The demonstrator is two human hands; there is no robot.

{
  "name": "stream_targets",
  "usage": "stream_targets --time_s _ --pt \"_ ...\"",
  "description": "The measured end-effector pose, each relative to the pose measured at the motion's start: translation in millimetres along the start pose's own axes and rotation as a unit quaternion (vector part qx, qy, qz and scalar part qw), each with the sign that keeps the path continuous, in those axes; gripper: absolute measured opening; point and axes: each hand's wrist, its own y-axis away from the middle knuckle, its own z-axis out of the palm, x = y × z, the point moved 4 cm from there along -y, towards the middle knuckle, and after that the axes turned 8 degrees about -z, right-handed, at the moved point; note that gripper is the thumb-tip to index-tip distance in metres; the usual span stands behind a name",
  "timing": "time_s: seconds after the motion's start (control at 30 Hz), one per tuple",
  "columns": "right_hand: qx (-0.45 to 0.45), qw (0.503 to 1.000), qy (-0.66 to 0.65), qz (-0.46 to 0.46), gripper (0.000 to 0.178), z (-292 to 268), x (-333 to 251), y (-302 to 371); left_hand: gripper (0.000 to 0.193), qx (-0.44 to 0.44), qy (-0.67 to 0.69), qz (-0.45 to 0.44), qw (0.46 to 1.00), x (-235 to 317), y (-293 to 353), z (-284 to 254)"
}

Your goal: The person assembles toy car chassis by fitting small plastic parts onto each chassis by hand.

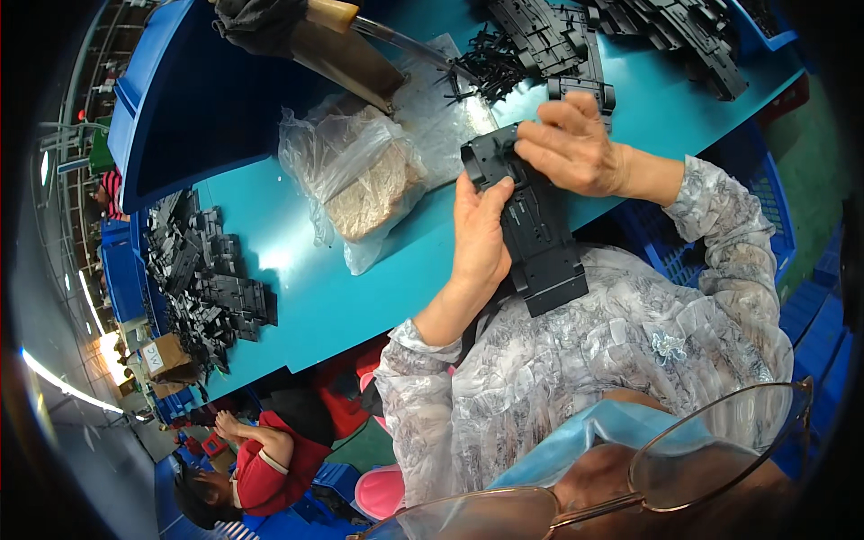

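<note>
A long black moulded plastic housing [540, 229] leans over the table's near edge against my front. My left hand [480, 229] is closed round its left side, thumb lying on the top face. At the housing's far end, my right hand [571, 148] has its fingers curled and pinched close to the surface. Whatever sits between those fingertips is hidden. Beyond that hand lies another black plastic housing [580, 88]. A heap of small thin black parts [493, 67] rests on the table just left of it.
Crumpled clear plastic bags [364, 175] lie left of my hands on the teal table [315, 301]. A large blue bin [202, 108] stands far left, near a pile of black parts [202, 279]. A yellow-handled tool [337, 16] lies behind. Another person in red [279, 463] sits at lower left.
</note>
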Motion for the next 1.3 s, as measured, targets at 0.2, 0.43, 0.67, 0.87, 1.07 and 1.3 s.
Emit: stream_targets --time_s 0.2,0.43,0.67,0.87,1.07,1.3 --pt "-0.015 0.99 -0.132 0.038 0.012 4.8 -5.2 9.8 0.026 -0.015 -0.02 0.028 0.999 -3.0 -1.0 1.1" --pt "-0.191 0.746 -0.474 0.426 0.018 14.8 7.9 11.3 0.026 -0.049 -0.062 0.028 0.996 -1.5 -0.8 0.6" --pt "-0.037 0.989 -0.094 0.104 0.019 -9.0 10.1 -4.3 0.029 -0.062 -0.056 0.01 0.996 -1.6 -0.9 1.2" --pt "0.002 1.0 0.0 0.008 0.026 -0.4 -3.6 1.9 0.035 -0.067 -0.071 0.011 0.995 -5.0 1.3 5.8" --pt "0.017 1.0 -0.007 0.001 0.026 0.9 -3.1 3.0 0.038 -0.067 -0.089 0.027 0.993 -6.0 3.6 8.8" --pt "-0.004 1.0 -0.017 0.006 0.026 1.2 -3.4 3.6 0.038 -0.067 -0.093 0.028 0.993 -5.8 3.1 6.7"
